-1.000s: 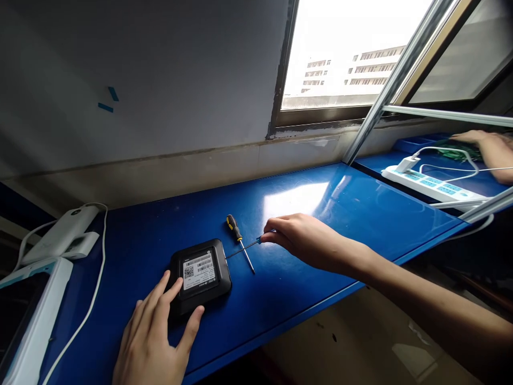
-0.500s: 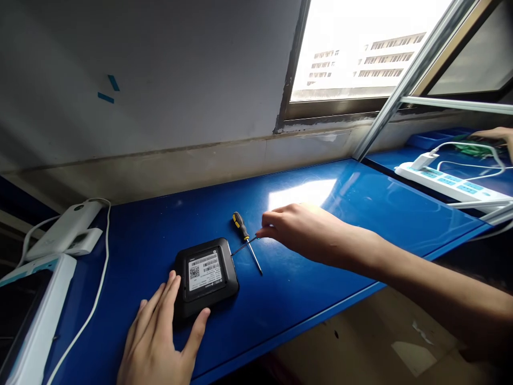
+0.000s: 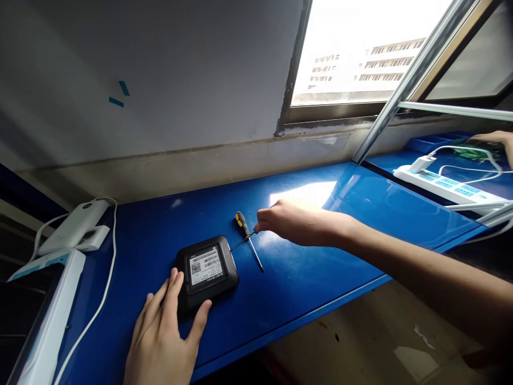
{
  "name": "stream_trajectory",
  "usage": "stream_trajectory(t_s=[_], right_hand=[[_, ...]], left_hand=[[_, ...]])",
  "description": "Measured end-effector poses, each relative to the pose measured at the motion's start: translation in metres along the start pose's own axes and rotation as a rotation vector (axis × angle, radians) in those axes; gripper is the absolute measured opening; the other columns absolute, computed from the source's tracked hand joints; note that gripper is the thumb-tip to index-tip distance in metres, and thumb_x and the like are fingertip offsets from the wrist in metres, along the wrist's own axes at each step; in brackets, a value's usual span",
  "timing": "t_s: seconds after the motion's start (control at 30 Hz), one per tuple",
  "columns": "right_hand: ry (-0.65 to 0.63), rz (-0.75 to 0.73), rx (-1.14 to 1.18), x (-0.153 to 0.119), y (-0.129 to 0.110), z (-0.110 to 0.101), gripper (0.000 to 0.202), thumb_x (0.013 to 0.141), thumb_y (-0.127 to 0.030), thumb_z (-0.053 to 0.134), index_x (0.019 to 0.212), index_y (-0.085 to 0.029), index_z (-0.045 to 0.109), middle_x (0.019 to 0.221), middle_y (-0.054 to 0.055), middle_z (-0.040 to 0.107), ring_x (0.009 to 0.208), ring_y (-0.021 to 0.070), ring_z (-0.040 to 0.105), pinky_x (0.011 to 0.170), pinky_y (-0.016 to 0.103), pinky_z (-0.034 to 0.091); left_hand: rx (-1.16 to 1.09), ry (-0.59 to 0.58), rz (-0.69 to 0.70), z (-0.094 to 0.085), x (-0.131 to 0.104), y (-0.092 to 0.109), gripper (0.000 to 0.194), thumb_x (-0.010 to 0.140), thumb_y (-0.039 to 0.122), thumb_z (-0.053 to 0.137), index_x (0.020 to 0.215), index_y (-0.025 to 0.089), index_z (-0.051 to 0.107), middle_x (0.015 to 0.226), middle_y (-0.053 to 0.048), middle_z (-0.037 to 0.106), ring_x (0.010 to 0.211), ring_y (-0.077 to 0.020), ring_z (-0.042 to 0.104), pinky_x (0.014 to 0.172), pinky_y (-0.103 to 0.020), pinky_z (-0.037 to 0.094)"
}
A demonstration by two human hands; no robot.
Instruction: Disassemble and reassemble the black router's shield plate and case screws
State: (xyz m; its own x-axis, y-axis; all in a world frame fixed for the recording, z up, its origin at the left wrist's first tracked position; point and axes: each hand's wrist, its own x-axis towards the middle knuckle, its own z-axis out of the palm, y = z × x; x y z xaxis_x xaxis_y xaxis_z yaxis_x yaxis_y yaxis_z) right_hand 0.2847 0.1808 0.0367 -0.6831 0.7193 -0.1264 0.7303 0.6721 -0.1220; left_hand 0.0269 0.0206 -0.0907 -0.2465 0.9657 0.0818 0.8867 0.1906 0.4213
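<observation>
A flat black box point(image 3: 230, 270) with rounded corners lies on the blue table, its white label with a QR code facing up. My left hand point(image 3: 164, 326) is open, fingers spread and straight along the left edge, thumb at the near edge, bracing that corner. My right hand point(image 3: 286, 222) is closed in a pinch on a thin dark rod or cord point(image 3: 239, 244); which of the two I cannot tell. Its other end meets the right side of the box. It crosses a black and yellow screwdriver point(image 3: 241, 222), which lies on the table with its shaft pointing toward me.
On the left stand a white device point(image 3: 74, 227) with a white cable point(image 3: 105, 291) and a white power strip point(image 3: 66, 310). Beyond a metal frame post point(image 3: 377, 125) at right lie another power strip point(image 3: 441, 184) and a blue tray point(image 3: 435, 141), with another person's hand point(image 3: 497, 140) nearby.
The camera view has shifted slightly. My right hand still pinches the thin dark rod or cord and has moved a little up in view. My left hand stays against the box.
</observation>
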Motion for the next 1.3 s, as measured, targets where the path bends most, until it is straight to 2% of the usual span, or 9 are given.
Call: stream_trajectory(t_s=[0.1, 0.23, 0.47, 0.73, 0.87, 1.0, 1.1, 1.23, 1.3], right_hand=[[-0.063, 0.051, 0.249, -0.004, 0.021, 0.026, 0.028, 0.104, -0.034, 0.052, 0.1, -0.016, 0.073, 0.089, 0.007, 0.078, 0.076, 0.0164, 0.072, 0.064, 0.026, 0.05], [-0.002, 0.088, 0.328, -0.017, 0.023, 0.042, 0.037, 0.106, -0.041, 0.046, 0.097, -0.014, 0.07, 0.079, 0.007, 0.074, 0.068, 0.0153, 0.067, 0.064, 0.026, 0.048], [0.13, 0.226, 0.199, -0.044, 0.027, 0.034, 0.049, 0.106, -0.054, 0.036, 0.092, -0.017, 0.065, 0.07, 0.004, 0.068, 0.056, 0.0145, 0.056, 0.052, 0.025, 0.035], [0.141, 0.446, -0.047, -0.051, 0.033, 0.053, 0.032, 0.103, -0.042, 0.049, 0.101, -0.015, 0.065, 0.09, 0.012, 0.075, 0.072, 0.0244, 0.069, 0.055, 0.03, 0.04], [0.244, 0.381, -0.117, -0.038, 0.014, 0.058, 0.027, 0.101, -0.036, 0.055, 0.103, -0.012, 0.067, 0.103, 0.016, 0.072, 0.097, 0.0298, 0.068, 0.069, 0.033, 0.049], [0.39, 0.242, 0.062, -0.009, -0.022, 0.053, 0.028, 0.104, -0.04, 0.05, 0.101, -0.017, 0.067, 0.103, 0.01, 0.071, 0.096, 0.0235, 0.067, 0.076, 0.031, 0.05], [0.344, 0.109, 0.153, 0.019, -0.051, 0.053, 0.029, 0.106, -0.037, 0.044, 0.1, -0.019, 0.066, 0.103, 0.007, 0.071, 0.088, 0.019, 0.069, 0.074, 0.028, 0.05], [0.288, 0.135, 0.12, 0.048, -0.074, 0.058, 0.031, 0.106, -0.031, 0.041, 0.102, -0.016, 0.068, 0.106, 0.012, 0.07, 0.09, 0.0232, 0.072, 0.072, 0.03, 0.051], [0.278, 0.156, 0.111, 0.055, -0.077, 0.06, 0.035, 0.107, -0.027, 0.037, 0.101, -0.014, 0.069, 0.106, 0.014, 0.069, 0.087, 0.0243, 0.072, 0.07, 0.032, 0.052]], left_hand=[[-0.018, 0.014, -0.027, -0.002, 0.0, 0.003, 0.08, 0.09, 0.071, 0.043, 0.154, 0.022, 0.043, 0.155, -0.011, 0.053, 0.144, -0.0375, 0.047, 0.116, -0.057, 0.042], [-0.015, 0.0, -0.055, -0.003, -0.001, 0.004, 0.079, 0.091, 0.071, 0.043, 0.156, 0.024, 0.041, 0.157, -0.01, 0.05, 0.146, -0.0388, 0.043, 0.114, -0.06, 0.043], [-0.026, -0.01, -0.041, -0.005, -0.002, 0.007, 0.08, 0.093, 0.071, 0.039, 0.157, 0.022, 0.039, 0.159, -0.011, 0.048, 0.148, -0.0376, 0.041, 0.117, -0.06, 0.039], [-0.062, 0.039, -0.008, -0.002, -0.004, 0.01, 0.076, 0.094, 0.069, 0.042, 0.153, 0.021, 0.044, 0.157, -0.011, 0.05, 0.147, -0.0362, 0.043, 0.118, -0.058, 0.038], [-0.122, 0.129, 0.006, -0.001, -0.005, 0.01, 0.069, 0.095, 0.067, 0.042, 0.149, 0.025, 0.049, 0.155, -0.009, 0.054, 0.145, -0.0349, 0.045, 0.12, -0.057, 0.037], [-0.208, 0.103, -0.014, -0.004, 0.004, 0.005, 0.078, 0.084, 0.075, 0.052, 0.144, 0.024, 0.05, 0.147, -0.013, 0.058, 0.139, -0.0385, 0.05, 0.114, -0.06, 0.042], [-0.226, 0.067, 0.027, -0.012, 0.02, 0.004, 0.088, 0.078, 0.073, 0.061, 0.149, 0.024, 0.041, 0.156, -0.013, 0.046, 0.145, -0.0373, 0.043, 0.118, -0.058, 0.039], [-0.206, -0.208, 0.131, -0.028, 0.047, 0.009, 0.112, 0.071, 0.061, 0.073, 0.16, 0.022, 0.017, 0.171, -0.012, 0.017, 0.156, -0.0346, 0.022, 0.124, -0.051, 0.031], [-0.149, -0.32, 0.134, -0.036, 0.059, 0.013, 0.119, 0.069, 0.056, 0.076, 0.162, 0.02, 0.012, 0.171, -0.014, 0.019, 0.157, -0.0345, 0.019, 0.125, -0.051, 0.027]])
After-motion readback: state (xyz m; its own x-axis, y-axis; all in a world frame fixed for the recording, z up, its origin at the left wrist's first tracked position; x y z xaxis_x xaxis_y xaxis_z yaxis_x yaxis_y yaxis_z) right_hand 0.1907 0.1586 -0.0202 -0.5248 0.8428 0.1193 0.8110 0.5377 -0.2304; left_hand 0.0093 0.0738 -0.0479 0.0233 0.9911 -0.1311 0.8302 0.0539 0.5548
